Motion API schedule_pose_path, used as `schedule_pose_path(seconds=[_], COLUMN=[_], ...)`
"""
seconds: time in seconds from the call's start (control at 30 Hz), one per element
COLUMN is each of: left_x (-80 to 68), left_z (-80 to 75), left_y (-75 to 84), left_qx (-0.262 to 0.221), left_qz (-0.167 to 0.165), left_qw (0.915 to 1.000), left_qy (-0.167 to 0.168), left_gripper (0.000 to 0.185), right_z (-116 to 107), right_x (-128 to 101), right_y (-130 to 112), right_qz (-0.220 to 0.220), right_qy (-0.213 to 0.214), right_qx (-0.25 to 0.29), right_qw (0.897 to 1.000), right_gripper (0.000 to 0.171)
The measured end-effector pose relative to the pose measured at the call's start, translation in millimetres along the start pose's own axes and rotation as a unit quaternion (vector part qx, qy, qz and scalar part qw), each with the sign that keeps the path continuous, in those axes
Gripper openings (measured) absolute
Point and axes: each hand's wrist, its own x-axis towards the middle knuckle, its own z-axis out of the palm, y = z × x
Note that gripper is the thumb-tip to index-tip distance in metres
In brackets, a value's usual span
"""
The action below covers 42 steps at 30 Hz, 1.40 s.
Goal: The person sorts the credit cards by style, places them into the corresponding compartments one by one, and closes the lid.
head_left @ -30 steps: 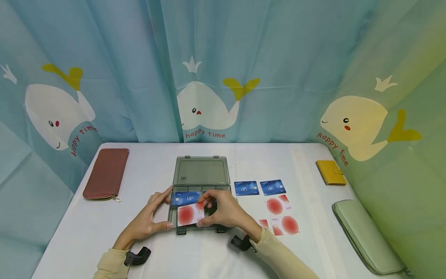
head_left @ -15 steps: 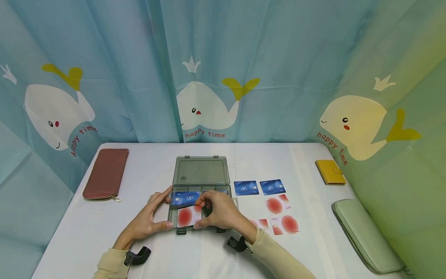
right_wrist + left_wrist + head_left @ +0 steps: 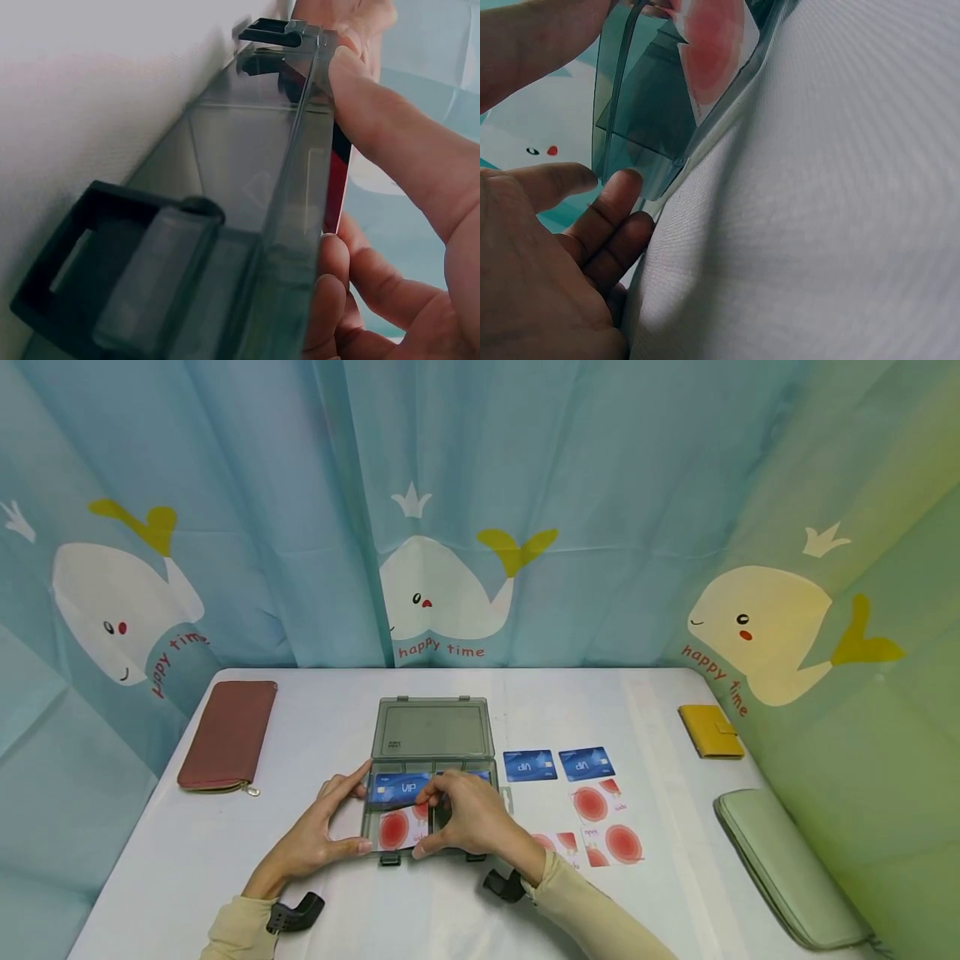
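— What do we have in our hands?

— Our right hand [image 3: 468, 818] pinches a white card with a red disc [image 3: 400, 828], thumb at its near edge and fingers curled over the far edge, so that grip is clamped on the card. The card sits tilted in the near left compartment of the open grey box [image 3: 431, 777], which lies near the middle of the desk [image 3: 337, 727], toward the near edge.

— And our left?

— Our left hand [image 3: 318, 835] rests on the desk against the box's left side, forefinger stretched along the wall, thumb touching the near left corner; that grip is apart, fingers fairly straight. A blue VIP card [image 3: 400, 787] lies in the far left compartment, just behind the red-disc card.

— What else do we see?

— Just right of the box, two blue cards [image 3: 558, 764] lie side by side, with more red-disc cards [image 3: 607, 827] nearer us. A reddish long wallet [image 3: 228, 735] lies by the left edge, a yellow wallet [image 3: 711, 731] by the right edge, and a pale green pouch [image 3: 787, 868] at the near right corner.
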Motion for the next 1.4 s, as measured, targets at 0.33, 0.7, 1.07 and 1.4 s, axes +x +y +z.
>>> schedule_pose_path(seconds=[0.33,0.7,1.07,1.4], left_x=[0.6,0.0,0.0,-0.1], left_z=[-0.7,0.7,0.6,1.4], left_y=[-0.1,0.8,-0.2,1.5], left_qx=[0.002,0.0,0.007,0.011], left_qz=[0.003,0.006,0.007,0.013], left_qw=[1.0,1.0,0.9999,0.9998], left_qy=[0.002,0.006,0.007,0.011], left_gripper=[0.108,0.108,0.108,0.108], right_z=[1,-8,-55,-106], right_x=[0,-8,-40,-88], right_y=[0,18,85,164], right_qz=[-0.019,-0.076,-0.09,-0.025], right_qy=[0.001,-0.017,0.024,0.053], right_qx=[-0.014,0.097,0.199,0.202], right_qw=[1.0,0.992,0.976,0.978], right_gripper=[0.06,0.057,0.055,0.054])
